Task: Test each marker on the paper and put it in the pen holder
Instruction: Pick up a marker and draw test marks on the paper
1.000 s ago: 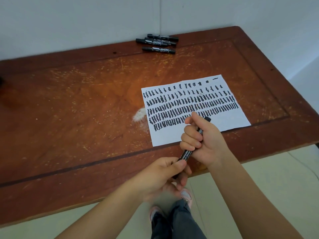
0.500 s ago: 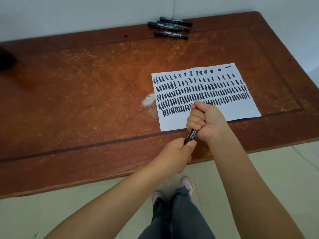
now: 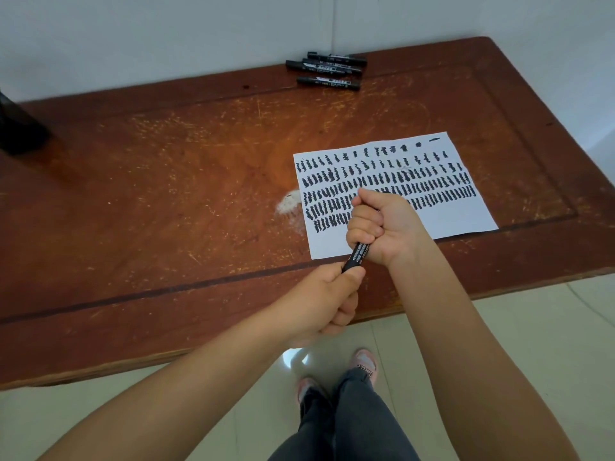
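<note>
Black marker (image 3: 357,256) gripped between right hand (image 3: 382,227) and left hand (image 3: 327,296).

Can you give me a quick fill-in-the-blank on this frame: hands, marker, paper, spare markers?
1. Both hands grip ____ black marker.
2. The right hand hovers over the ____ covered in black test strokes.
3. The left hand grips the marker's ____ end.
4. The spare markers lie at the table's ____ edge, by the wall.

Missing words: one; paper; near; far
</note>
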Action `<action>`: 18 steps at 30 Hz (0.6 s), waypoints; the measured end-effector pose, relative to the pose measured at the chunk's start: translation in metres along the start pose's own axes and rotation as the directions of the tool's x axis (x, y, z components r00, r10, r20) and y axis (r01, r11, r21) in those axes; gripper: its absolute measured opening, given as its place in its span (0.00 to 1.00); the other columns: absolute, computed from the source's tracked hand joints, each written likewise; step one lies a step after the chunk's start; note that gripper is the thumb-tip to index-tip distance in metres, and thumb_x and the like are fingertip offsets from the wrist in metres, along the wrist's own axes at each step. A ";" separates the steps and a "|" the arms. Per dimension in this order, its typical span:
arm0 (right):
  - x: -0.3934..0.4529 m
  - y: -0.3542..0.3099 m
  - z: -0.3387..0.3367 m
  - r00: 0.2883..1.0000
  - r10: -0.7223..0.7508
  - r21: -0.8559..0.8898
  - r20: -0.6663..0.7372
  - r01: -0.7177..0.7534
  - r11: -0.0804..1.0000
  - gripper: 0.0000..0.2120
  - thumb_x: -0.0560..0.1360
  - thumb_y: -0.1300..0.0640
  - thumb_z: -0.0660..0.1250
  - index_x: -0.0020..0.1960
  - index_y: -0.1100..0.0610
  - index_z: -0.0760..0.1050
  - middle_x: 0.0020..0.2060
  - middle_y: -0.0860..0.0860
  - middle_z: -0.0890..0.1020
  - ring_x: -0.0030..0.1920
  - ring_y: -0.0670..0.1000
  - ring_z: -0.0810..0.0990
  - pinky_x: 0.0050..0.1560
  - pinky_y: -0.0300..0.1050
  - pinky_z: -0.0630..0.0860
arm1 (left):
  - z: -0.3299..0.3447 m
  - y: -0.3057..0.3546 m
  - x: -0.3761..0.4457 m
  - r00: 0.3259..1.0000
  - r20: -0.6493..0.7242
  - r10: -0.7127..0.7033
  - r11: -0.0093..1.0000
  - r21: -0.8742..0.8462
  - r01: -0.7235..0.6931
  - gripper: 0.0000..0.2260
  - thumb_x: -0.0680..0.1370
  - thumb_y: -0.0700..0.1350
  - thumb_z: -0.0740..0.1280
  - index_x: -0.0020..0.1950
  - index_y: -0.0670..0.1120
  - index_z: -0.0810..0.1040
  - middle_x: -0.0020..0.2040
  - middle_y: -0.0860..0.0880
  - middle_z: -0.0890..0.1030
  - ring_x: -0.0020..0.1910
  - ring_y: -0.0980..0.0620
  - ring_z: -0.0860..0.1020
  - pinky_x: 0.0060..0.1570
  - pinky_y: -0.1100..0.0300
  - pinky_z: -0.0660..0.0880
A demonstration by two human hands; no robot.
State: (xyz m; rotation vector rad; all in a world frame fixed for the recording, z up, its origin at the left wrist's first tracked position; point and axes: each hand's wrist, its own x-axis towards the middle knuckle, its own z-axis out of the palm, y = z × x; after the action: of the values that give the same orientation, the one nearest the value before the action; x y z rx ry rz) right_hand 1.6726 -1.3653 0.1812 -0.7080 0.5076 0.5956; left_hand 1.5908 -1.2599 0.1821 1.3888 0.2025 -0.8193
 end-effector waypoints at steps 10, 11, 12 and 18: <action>-0.008 -0.003 0.008 0.988 0.005 0.012 0.157 -0.007 1.000 0.18 0.79 0.55 0.51 0.32 0.58 0.65 0.10 0.47 0.59 0.11 0.43 0.56 0.12 0.31 0.54 | -0.013 -0.004 -0.002 0.957 0.288 0.040 0.963 -0.267 0.040 0.09 0.73 0.47 0.56 0.34 0.46 0.60 0.20 0.57 0.63 0.18 0.61 0.60 0.17 0.73 0.57; -0.009 -0.003 0.009 0.987 -0.004 -0.003 0.163 0.005 1.000 0.18 0.79 0.55 0.51 0.32 0.58 0.65 0.10 0.47 0.59 0.11 0.43 0.56 0.12 0.31 0.53 | -0.016 -0.002 -0.001 0.949 0.314 0.024 0.972 -0.229 0.051 0.08 0.73 0.46 0.56 0.34 0.46 0.62 0.21 0.56 0.65 0.19 0.60 0.62 0.18 0.71 0.61; -0.010 -0.002 0.008 0.985 -0.012 -0.022 0.172 0.016 1.000 0.18 0.79 0.55 0.51 0.32 0.58 0.65 0.10 0.47 0.59 0.11 0.43 0.56 0.12 0.31 0.53 | -0.018 0.001 0.000 0.941 0.338 0.007 0.977 -0.203 0.065 0.07 0.72 0.44 0.57 0.34 0.45 0.64 0.21 0.54 0.67 0.20 0.58 0.66 0.19 0.69 0.65; -0.015 -0.005 0.005 0.970 -0.065 -0.093 0.235 0.089 0.992 0.18 0.79 0.53 0.50 0.33 0.57 0.66 0.10 0.47 0.60 0.11 0.42 0.57 0.13 0.31 0.54 | -0.010 -0.001 0.004 0.896 0.444 0.022 0.881 -0.432 0.193 0.07 0.65 0.42 0.71 0.30 0.48 0.73 0.21 0.55 0.68 0.20 0.61 0.62 0.15 0.72 0.63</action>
State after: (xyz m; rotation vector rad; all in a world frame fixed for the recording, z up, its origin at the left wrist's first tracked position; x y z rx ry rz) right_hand 1.6663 -1.3701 0.1962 -0.7416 0.2328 0.6251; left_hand 1.5966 -1.2519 0.1770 0.7182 0.1013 -1.0585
